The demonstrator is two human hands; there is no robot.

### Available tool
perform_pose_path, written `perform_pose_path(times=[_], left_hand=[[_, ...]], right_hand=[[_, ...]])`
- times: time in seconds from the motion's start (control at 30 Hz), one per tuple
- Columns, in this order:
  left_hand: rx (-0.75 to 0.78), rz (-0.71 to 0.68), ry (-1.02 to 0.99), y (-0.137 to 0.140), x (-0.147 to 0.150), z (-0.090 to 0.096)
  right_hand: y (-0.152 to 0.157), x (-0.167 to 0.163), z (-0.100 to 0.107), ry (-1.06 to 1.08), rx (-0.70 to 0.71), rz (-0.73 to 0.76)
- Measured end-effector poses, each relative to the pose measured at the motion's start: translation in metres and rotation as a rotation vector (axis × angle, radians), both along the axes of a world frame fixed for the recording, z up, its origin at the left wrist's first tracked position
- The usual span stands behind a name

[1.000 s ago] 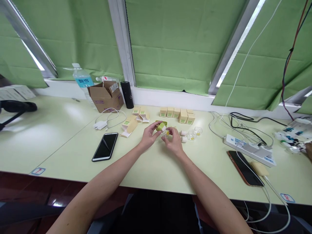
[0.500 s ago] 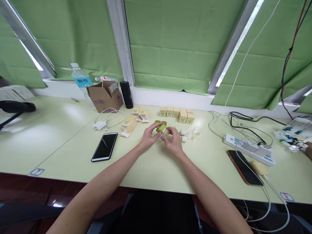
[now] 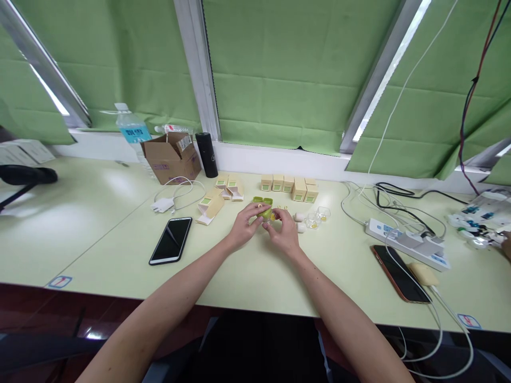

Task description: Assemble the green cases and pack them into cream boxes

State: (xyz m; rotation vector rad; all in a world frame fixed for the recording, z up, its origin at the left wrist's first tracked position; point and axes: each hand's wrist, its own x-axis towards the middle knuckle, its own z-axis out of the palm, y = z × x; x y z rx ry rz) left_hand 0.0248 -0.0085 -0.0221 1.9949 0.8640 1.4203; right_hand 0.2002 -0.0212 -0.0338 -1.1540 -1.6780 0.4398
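My left hand (image 3: 242, 225) is closed around a small rounded green cup-like piece (image 3: 265, 213), gripping it between thumb and fingers above the table. Against its right side, my right hand (image 3: 284, 234) pinches a small clear piece with a yellow spot (image 3: 272, 217), partly hidden by the fingers. Just behind the hands stand two green square cups (image 3: 262, 200). Tiny yellow ring-like parts (image 3: 281, 207) lie close to my right fingertips. Right of that hand are two small white cylindrical pieces (image 3: 300, 227) and clear cups with yellow centres (image 3: 312, 221).
Several small cream boxes (image 3: 299, 190) stand at the back, with opened ones (image 3: 210, 206) to the left. A phone (image 3: 171, 241), a charger (image 3: 163, 205), a carton (image 3: 171, 162) and a black flask (image 3: 206, 155) are left. Rightward lie a power strip (image 3: 407, 243) and another phone (image 3: 400, 274).
The green piece has turned and sits slightly lower between my hands. The white part seen beside it is now hidden. My arms stay almost in place.
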Motion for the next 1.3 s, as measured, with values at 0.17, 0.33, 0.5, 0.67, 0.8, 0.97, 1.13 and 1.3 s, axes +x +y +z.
perform_pose_path(times=[0.17, 0.33, 0.5, 0.67, 0.8, 0.97, 1.13, 1.3], left_hand=[[0.016, 0.005, 0.030, 0.000, -0.001, 0.000], [-0.046, -0.046, 0.026, 0.001, 0.002, -0.003], [-0.060, -0.063, 0.005, -0.002, 0.004, -0.003], [-0.015, 0.045, -0.002, -0.007, 0.005, 0.001], [-0.078, 0.165, -0.024, -0.008, 0.013, 0.000], [-0.321, 0.045, -0.205, -0.004, 0.023, -0.006], [-0.328, 0.035, -0.330, 0.002, 0.020, -0.007], [-0.291, 0.008, -0.302, 0.003, 0.018, -0.007]], right_hand=[[-0.001, -0.001, 0.001, 0.022, -0.002, -0.001], [0.000, -0.001, -0.002, 0.047, -0.033, -0.015], [0.001, -0.002, -0.004, 0.047, -0.033, -0.033], [0.003, -0.002, -0.001, 0.140, -0.087, -0.032], [0.005, -0.002, 0.000, 0.266, -0.173, -0.055], [0.005, -0.005, -0.002, 0.316, -0.199, -0.008], [0.004, -0.004, 0.000, 0.445, -0.142, 0.225], [0.006, -0.003, 0.000, 0.405, -0.156, 0.237]])
